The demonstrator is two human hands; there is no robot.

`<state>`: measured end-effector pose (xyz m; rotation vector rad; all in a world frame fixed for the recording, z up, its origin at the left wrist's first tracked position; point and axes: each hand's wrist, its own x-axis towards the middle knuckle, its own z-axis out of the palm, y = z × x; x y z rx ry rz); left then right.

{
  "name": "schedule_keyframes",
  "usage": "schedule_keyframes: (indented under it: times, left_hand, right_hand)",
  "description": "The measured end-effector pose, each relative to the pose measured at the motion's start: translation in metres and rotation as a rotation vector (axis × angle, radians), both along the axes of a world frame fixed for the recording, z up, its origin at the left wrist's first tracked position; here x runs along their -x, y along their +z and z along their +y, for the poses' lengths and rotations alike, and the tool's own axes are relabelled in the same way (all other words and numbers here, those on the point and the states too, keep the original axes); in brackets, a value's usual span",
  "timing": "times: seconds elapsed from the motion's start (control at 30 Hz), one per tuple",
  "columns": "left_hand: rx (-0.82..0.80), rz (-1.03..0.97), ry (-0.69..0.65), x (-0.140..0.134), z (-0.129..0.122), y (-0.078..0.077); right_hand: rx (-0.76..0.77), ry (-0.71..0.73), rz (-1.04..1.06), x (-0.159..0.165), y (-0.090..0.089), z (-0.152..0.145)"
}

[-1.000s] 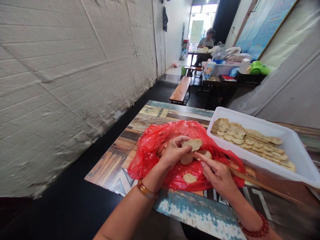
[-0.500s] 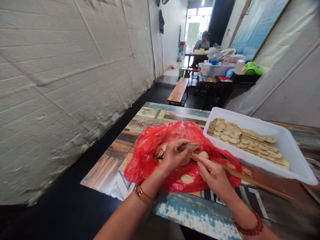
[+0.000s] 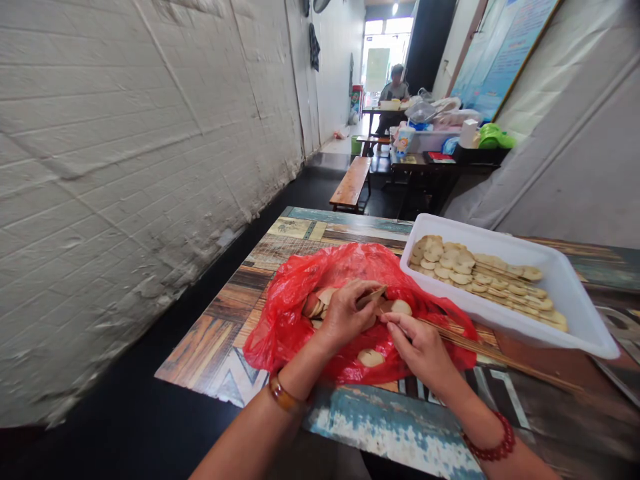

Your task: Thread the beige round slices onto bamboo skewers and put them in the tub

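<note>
The slice (image 3: 376, 294) is probably light, bendable and easily torn, best held by its rim. Pale, thin and seen nearly edge-on, it sits above the red bag (image 3: 285, 287) on the tabletop (image 3: 213, 343), the left hand's (image 3: 353, 310) fingers closed around it. The right hand's (image 3: 415, 340) fingers seemingly pinch a thin stick (image 3: 383, 311).

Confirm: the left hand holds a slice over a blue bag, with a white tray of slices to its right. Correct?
Not quite: the head view shows the bag is red, not blue. The left hand, slice and tray are as you say.
</note>
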<state>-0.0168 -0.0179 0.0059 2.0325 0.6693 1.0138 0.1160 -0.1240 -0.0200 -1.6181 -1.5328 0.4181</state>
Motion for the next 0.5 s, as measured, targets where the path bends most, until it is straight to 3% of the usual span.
schedule_keyframes:
  times: [0.33, 0.5]
  left_hand:
    - [0.18, -0.038, -0.058, 0.0022, 0.0037, -0.0037]
    - [0.336, -0.071, -0.152, 0.0011, 0.007, -0.0097]
  right_hand:
    - [-0.02, 0.005, -0.028, -0.0009, -0.003, 0.0009]
    - [-0.019, 0.005, -0.031, -0.0008, -0.0026, 0.0011]
